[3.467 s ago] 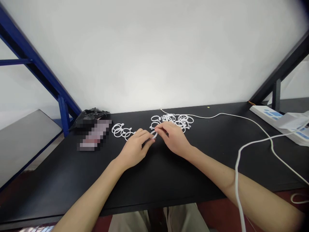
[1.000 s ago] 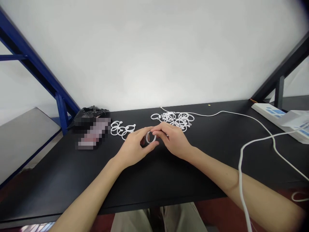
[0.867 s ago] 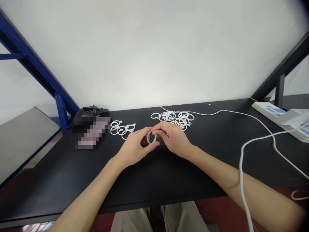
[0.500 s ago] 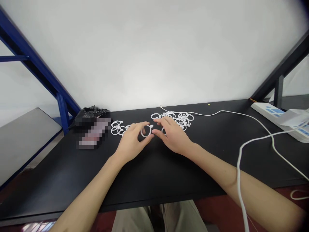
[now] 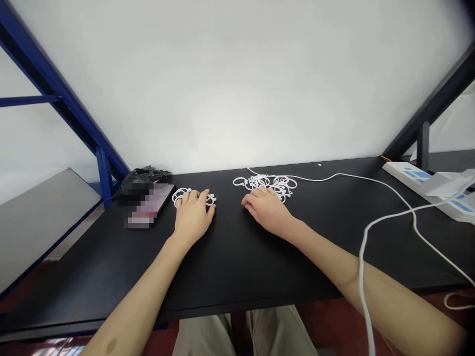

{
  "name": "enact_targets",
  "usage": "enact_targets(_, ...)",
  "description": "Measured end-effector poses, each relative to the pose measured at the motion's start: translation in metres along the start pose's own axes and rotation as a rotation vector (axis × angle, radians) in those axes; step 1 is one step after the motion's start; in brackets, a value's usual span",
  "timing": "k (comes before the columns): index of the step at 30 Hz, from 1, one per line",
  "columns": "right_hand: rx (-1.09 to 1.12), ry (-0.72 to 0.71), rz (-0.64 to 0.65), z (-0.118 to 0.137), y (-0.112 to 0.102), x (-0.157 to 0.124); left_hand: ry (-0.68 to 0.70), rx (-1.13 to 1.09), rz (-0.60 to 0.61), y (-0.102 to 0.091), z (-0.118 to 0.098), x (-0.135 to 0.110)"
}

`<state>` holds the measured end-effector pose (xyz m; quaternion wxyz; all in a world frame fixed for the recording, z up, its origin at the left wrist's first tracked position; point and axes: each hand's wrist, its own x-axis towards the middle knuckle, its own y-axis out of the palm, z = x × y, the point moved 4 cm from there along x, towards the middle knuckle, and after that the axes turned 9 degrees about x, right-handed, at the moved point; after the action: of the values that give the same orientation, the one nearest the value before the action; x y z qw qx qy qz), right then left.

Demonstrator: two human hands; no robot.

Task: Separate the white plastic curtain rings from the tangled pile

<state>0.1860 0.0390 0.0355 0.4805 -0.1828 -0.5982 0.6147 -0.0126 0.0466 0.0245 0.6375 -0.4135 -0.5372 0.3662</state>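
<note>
While black bag (image 5: 146, 174) hides its interior, left grip (image 5: 192, 216) released over white rings (image 5: 180, 190); right grip (image 5: 269, 210) unclear.

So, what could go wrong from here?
Snagging: the thick white cable crosses in front of the right forearm in this view, so an arm movement might catch it.
Tangling: rings overlap in the larger white ring pile by the right hand, so lifting one could drag others.
Disturbing: the left hand covers part of the smaller ring group and might shift it.
</note>
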Motion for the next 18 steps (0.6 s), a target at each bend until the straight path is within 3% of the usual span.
enact_targets(5, 0.05, -0.068, -0.176, 0.011, -0.014, -0.001, -0.059, -0.098, -0.097, -0.009, 0.0, -0.001)
enact_targets(8, 0.095, -0.162, -0.243, 0.021, -0.02, -0.002, -0.008, -0.381, -0.142, -0.022, -0.01, -0.002)
enact_targets(12, 0.137, -0.279, -0.233, 0.032, -0.021, -0.003, 0.027, -0.741, -0.015, -0.029, -0.022, -0.003)
enact_targets(18, 0.156, -0.386, -0.183, 0.04, -0.016, -0.004, 0.088, -0.784, 0.038, -0.026, -0.028, -0.005)
